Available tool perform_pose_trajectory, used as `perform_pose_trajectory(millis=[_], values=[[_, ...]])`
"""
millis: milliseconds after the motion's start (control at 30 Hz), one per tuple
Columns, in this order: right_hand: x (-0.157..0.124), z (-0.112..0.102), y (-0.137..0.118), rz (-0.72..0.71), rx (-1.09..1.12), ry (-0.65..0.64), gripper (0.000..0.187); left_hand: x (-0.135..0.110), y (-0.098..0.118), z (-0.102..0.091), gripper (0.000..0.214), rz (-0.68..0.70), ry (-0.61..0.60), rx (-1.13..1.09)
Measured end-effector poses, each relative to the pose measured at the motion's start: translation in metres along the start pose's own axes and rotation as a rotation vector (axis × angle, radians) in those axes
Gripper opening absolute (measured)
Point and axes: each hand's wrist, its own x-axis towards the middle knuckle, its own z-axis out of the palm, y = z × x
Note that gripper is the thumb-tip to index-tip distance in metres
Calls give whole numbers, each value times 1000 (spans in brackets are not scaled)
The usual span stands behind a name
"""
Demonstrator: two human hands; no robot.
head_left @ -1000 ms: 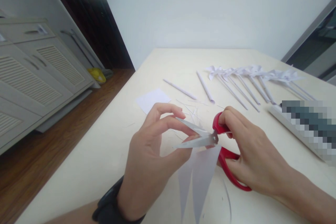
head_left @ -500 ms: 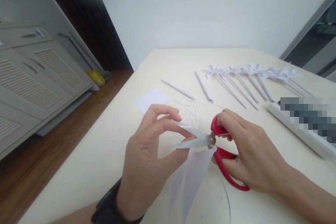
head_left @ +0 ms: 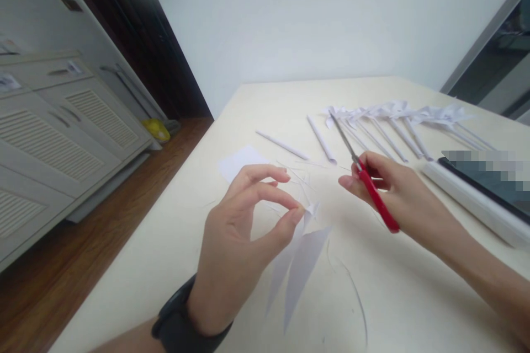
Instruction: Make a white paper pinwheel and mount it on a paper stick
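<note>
2 hands: apart; the left hand (head_left: 234, 245) pinches cut paper (head_left: 306, 267) above the tabletop (head_left: 161, 287), the right hand (head_left: 397, 182) grips scissors (head_left: 367, 182)
Scissors' axis: slanting, closed blades pointing forward-left
Paper flaps: tips toward the person
Around: 2 rolled tubes (head_left: 321, 138) and pinwheels (head_left: 389, 112) beyond; loose strips (head_left: 359, 299) nearby
Since 0.5 s ago: scissors withdrawn from the paper, blades closed

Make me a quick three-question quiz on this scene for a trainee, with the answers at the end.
1. Which hand holds the red-handled scissors?
2. True or false: the left hand pinches a piece of white paper.
3. Where do the paper pinwheels lie?
a) on top of the cabinet
b) on the table, toward its far right
c) on the wooden floor

Key:
1. The right hand.
2. True.
3. b
</note>
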Motion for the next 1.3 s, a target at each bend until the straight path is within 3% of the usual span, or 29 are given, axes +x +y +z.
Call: perform_pose_trajectory(millis=[133, 400, 600, 733, 867, 1000, 1133, 1300], values=[[8, 7, 13, -2, -189, -64, 21, -1, 2, 1, 14, -39, -41, -127], [7, 18, 27, -148, -410, -155, 24, -3, 5, 3, 15, -76, -202, -292], [5, 22, 30, -163, -455, -184, 23, -3, 1, 4, 11, -95, -338, -265], [4, 21, 31, -176, -463, -194, 22, -1, -6, 6, 6, -171, -345, -185], [5, 16, 29, -190, -414, -197, 20, 2, -12, 8, 4, -265, -352, -125], [0, 9, 11, -242, -229, -51, 11, 2, -16, 12, 2, -326, -379, -125], [-13, 11, -11, -386, 44, -111, 7, 1, -18, 14, 7, -334, -352, -131], [-24, 23, -16, -442, 94, -136, 13, -1, -14, 13, 12, -337, -332, -139]])
